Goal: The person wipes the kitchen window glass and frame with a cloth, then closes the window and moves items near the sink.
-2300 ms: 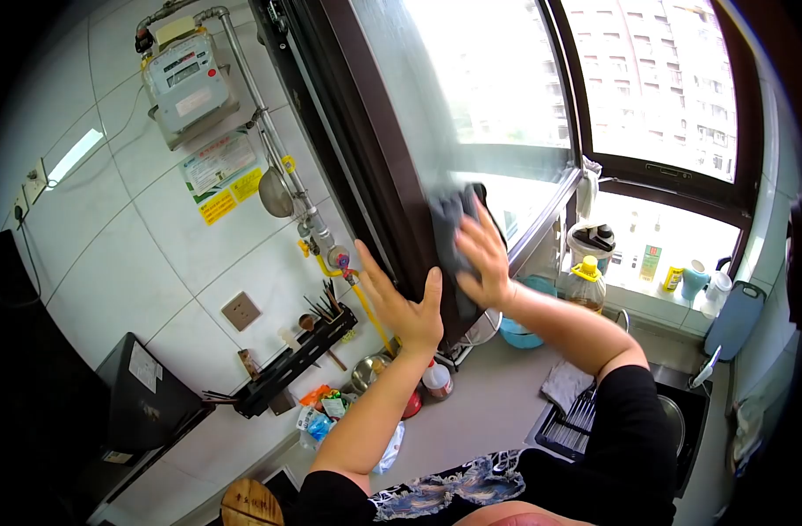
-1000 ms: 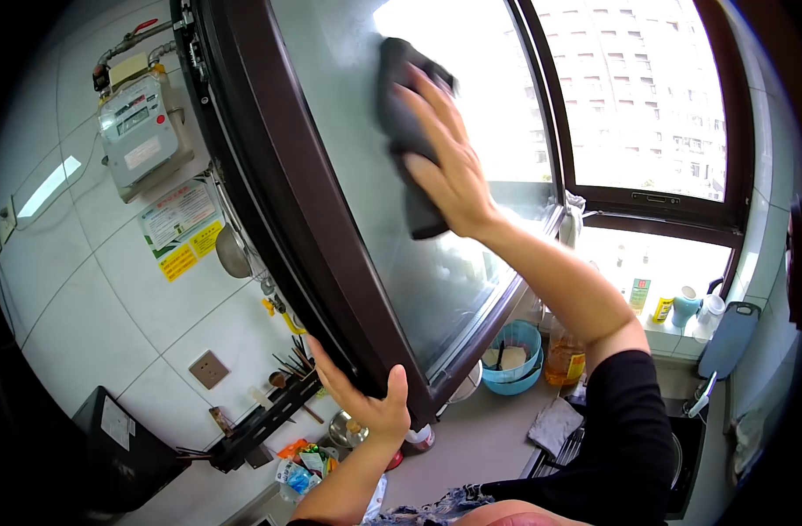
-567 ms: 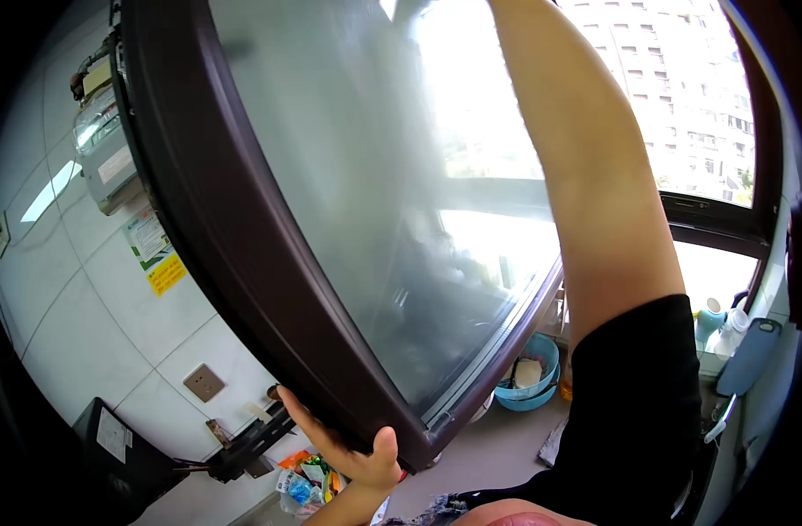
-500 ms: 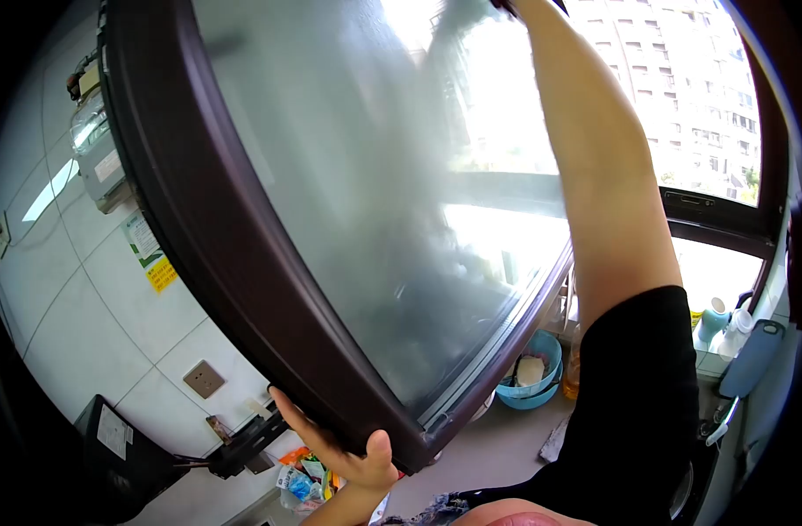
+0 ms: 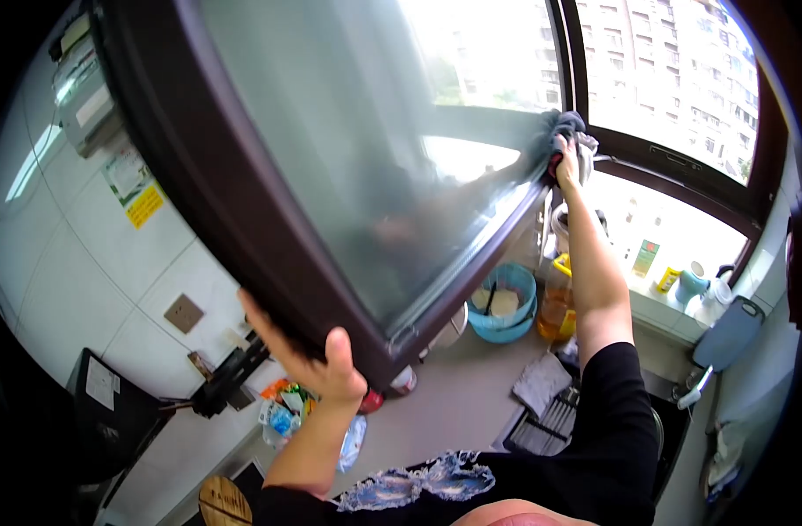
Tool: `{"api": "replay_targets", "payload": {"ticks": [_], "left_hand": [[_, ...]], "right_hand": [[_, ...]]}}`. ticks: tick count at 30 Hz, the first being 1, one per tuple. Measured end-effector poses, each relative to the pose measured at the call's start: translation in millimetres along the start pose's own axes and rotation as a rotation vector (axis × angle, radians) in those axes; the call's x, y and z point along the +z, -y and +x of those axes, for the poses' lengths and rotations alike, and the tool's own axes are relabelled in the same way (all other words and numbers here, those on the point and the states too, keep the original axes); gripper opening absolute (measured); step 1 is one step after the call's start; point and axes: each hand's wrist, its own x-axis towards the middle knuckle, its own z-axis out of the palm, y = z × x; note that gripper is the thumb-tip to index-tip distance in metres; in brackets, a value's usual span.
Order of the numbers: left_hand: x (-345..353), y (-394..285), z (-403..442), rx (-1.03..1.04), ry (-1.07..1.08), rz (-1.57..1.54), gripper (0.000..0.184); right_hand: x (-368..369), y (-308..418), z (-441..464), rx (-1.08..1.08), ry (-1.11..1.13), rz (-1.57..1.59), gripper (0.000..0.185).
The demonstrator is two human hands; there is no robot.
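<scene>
While the right grip clasps a dark grey cloth at the far lower corner of the brown-framed window sash, the left grip spreads thumb and fingers at its near lower corner | left hold: whether clamped, cannot tell | bench, below: light-blue bowls beside an amber-filled bottle

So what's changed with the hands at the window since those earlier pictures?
The right hand took its dark cloth up the glass pane, and both have now come down at the far lower corner. I see nothing let go. The left hand stays against the sash frame; the blue basins are still on the counter.
</scene>
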Motion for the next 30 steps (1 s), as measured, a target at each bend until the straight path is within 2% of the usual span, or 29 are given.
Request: {"api": "replay_targets", "payload": {"ticks": [2,4,5,6,8,9,11,12,14,15,16,17,18,20,22,26,28,30], "left_hand": [[-2,2,2,0.042,-0.008,0.019,0.099],[-5,3,3,0.088,0.003,0.096,0.093],[-5,2,4,0.088,-0.009,0.122,0.096],[-5,1,5,0.091,-0.018,0.149,0.100],[-5,0,7,0.119,-0.015,0.125,0.098],[-3,-1,6,0.120,-0.032,0.152,0.097],[-7,-2,4,0.101,-0.007,0.191,0.097],[-7,-3,3,0.088,-0.022,0.245,0.097],[-7,-1,5,0.109,0.004,0.173,0.096],[-9,2,6,0.136,-0.007,0.240,0.096],[-8,3,6,0.164,-0.020,0.306,0.096],[-9,0,2,0.081,-0.016,0.315,0.096],[-6,-2,3,0.086,0.001,0.306,0.096],[-1,-3,2,0.122,-0.049,0.176,0.096],[-1,0,3,0.144,-0.028,0.179,0.094],[5,-5,1,0.134,-0.031,0.127,0.089],[9,-8,0,0.135,-0.007,0.084,0.082],[12,-12,-1,0.136,0.034,0.112,0.077]], "right_hand": [[104,108,-96,-0.165,0.068,-0.487,0.066],[192,180,-184,-0.139,0.001,-0.471,0.069],[219,182,-209,-0.237,0.061,-0.415,0.073],[254,205,-252,-0.341,0.063,-0.498,0.075],[310,252,-330,-0.492,0.174,-0.543,0.072],[328,271,-368,-0.500,0.216,-0.646,0.071],[351,293,-431,-0.495,0.286,-0.592,0.065],[356,304,-450,-0.512,0.233,-0.396,0.060],[356,300,-474,-0.482,0.134,-0.347,0.057],[354,295,-484,-0.498,0.101,-0.408,0.056],[349,289,-487,-0.490,0.143,-0.398,0.061],[340,285,-487,-0.444,0.153,-0.501,0.063],[328,280,-483,-0.396,0.165,-0.600,0.066],[302,257,-456,-0.367,0.119,-0.799,0.073],[277,233,-412,-0.345,0.005,-0.749,0.073],[217,188,-305,-0.268,-0.157,-0.847,0.070],[181,165,-249,-0.259,-0.210,-0.986,0.068],[152,158,-204,-0.152,-0.178,-1.049,0.072]]}}
